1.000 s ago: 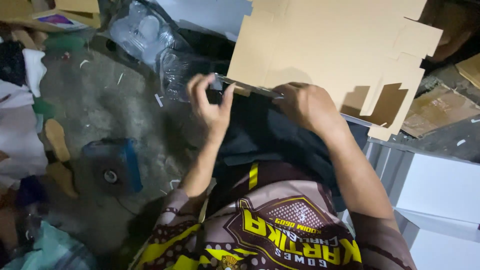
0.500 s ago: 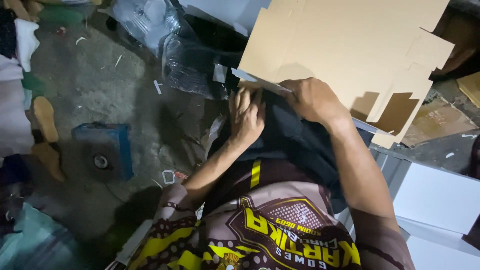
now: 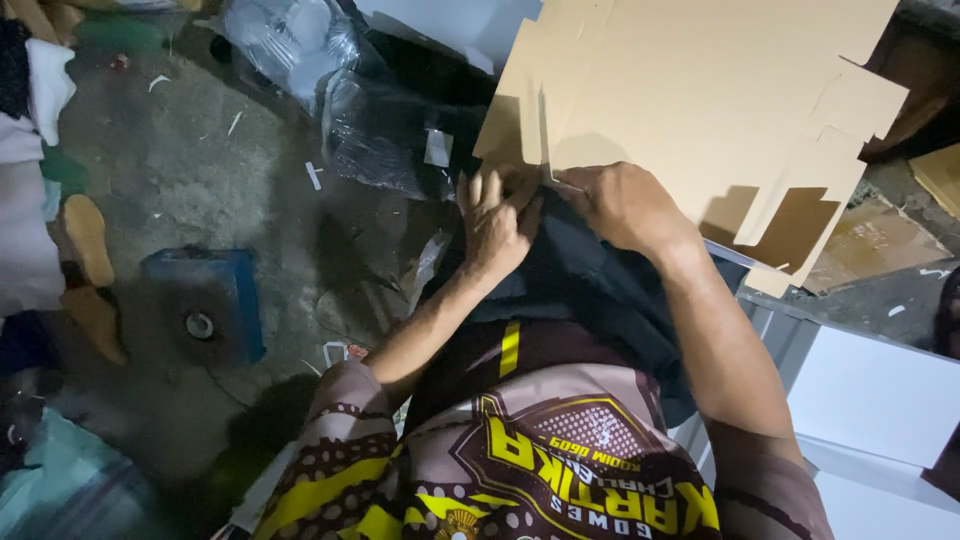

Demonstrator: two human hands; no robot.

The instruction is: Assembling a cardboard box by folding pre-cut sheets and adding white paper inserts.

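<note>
A large flat die-cut cardboard sheet (image 3: 690, 90) with flaps and cut-outs rests over my lap, reaching up and to the right. My right hand (image 3: 620, 205) grips its near lower edge, fingers curled around the board. My left hand (image 3: 495, 225) sits just left of it at the sheet's lower left corner, fingers straight and pressed against a flap edge. Both hands almost touch. Under them lies dark cloth over my knees (image 3: 570, 280).
A black plastic bag (image 3: 390, 140) and a clear plastic bag (image 3: 285, 40) lie on the concrete floor ahead of me. A blue box-shaped object (image 3: 205, 300) stands at the left. White panels (image 3: 880, 400) sit at the right, brown cardboard scraps (image 3: 860, 245) beyond.
My left hand has moved right and inward from the sheet's left edge until it is next to my right hand. The view has shifted, and the cardboard sits closer to me.
</note>
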